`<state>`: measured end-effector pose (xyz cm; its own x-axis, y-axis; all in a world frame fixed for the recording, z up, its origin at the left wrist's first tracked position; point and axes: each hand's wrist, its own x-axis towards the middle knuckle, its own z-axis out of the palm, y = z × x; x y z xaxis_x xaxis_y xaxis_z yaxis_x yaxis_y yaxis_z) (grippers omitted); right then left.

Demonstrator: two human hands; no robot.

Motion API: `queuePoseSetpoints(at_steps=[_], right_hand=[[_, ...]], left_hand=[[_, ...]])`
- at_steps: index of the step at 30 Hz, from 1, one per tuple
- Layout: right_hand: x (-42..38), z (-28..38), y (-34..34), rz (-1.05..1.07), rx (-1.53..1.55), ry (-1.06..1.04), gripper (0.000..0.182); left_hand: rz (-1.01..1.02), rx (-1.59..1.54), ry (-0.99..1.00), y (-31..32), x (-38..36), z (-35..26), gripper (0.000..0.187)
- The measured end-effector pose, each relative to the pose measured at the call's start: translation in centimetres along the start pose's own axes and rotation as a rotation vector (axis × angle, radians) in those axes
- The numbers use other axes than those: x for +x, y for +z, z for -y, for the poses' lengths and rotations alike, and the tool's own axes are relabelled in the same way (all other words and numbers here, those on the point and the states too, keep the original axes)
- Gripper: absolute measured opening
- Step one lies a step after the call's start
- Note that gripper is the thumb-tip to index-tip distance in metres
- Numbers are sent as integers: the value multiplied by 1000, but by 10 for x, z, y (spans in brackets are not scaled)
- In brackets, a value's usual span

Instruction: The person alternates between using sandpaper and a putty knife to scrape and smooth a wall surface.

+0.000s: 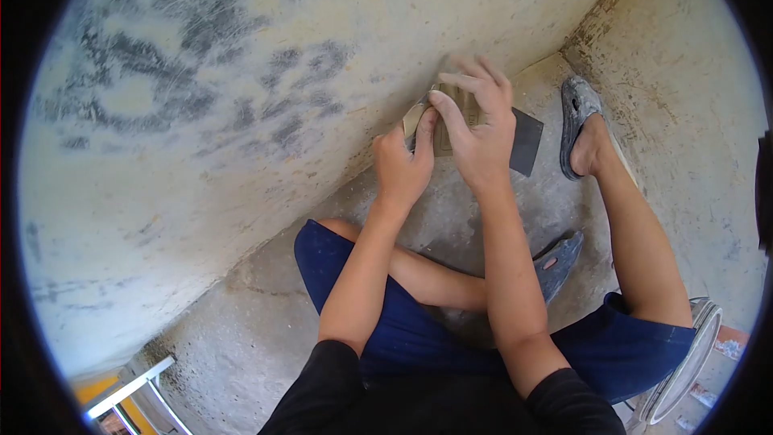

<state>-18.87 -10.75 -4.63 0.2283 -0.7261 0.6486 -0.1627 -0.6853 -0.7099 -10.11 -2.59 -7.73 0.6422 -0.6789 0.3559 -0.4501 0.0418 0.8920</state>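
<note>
My left hand (pixel 405 159) is closed, its thumb pressed along the edge of a beige-backed sheet of sandpaper (pixel 444 138) with faint printing on it. A pale, curled edge shows between the left thumb and fingers. My right hand (pixel 487 133) is over the sheet, fingers stretched out and apart, slightly blurred. Its thumb tip reaches the sheet's upper edge beside my left thumb. Both hands look dusty. Just right of my right wrist a dark grey sheet (pixel 526 142) shows; whether it joins the beige one is hidden behind the hand.
A scuffed pale wall (pixel 193 177) with dark patches rises on the left, close to both hands. It meets another wall (pixel 684 56) at the corner. My legs and grey clogs (pixel 576 117) are on the concrete floor (pixel 233 346). A white bucket (pixel 684 366) stands lower right; a metal frame (pixel 133 387) lower left.
</note>
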Motion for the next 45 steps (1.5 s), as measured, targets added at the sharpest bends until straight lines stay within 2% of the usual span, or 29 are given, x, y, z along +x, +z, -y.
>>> queuePoseSetpoints(at_steps=[2,4,8,10,12,13,15,17,19,20,24,28,33,35,37,41,43,45], right_hand=[[3,0,3,49,16,30,20],[5,0,5,103,33,60,18],[5,-7,12,74,97,145,13],[2,-10,19,26,124,161,13],[-1,-12,25,-21,667,561,17],[-2,-13,24,-19,665,566,17],[-3,-17,18,93,625,670,19],[-8,-24,18,94,661,660,18],[-7,-24,19,96,700,645,16],[-8,-22,21,36,710,589,14],[-4,-18,36,-135,644,457,11],[0,-14,46,-170,622,471,10],[0,-11,53,-245,525,519,11],[3,-7,55,-245,505,503,13],[7,3,57,-239,438,443,17],[7,-10,51,-209,368,393,17],[8,-19,49,-187,497,561,17],[6,-7,52,-182,487,524,18]], left_hand=[[39,22,-2,-1,4,4,22],[-25,102,145,-2,5,11,21],[-117,178,103,4,4,11,15],[-385,293,389,8,10,11,13],[-403,332,459,6,12,10,17],[-426,378,525,4,12,9,22],[-407,393,533,-2,13,9,23],[-390,406,541,-5,13,10,24],[-416,481,607,-5,12,10,37],[-418,482,603,-4,11,8,37],[-545,569,556,3,13,-9,33],[-527,660,454,1,12,-15,29],[-564,740,458,1,15,-4,27],[-565,742,461,-2,15,-7,26],[-662,676,434,-7,16,-10,20],[-626,669,468,-3,18,-7,17],[-531,706,470,2,18,-6,15],[-593,697,484,-6,23,-11,16]])
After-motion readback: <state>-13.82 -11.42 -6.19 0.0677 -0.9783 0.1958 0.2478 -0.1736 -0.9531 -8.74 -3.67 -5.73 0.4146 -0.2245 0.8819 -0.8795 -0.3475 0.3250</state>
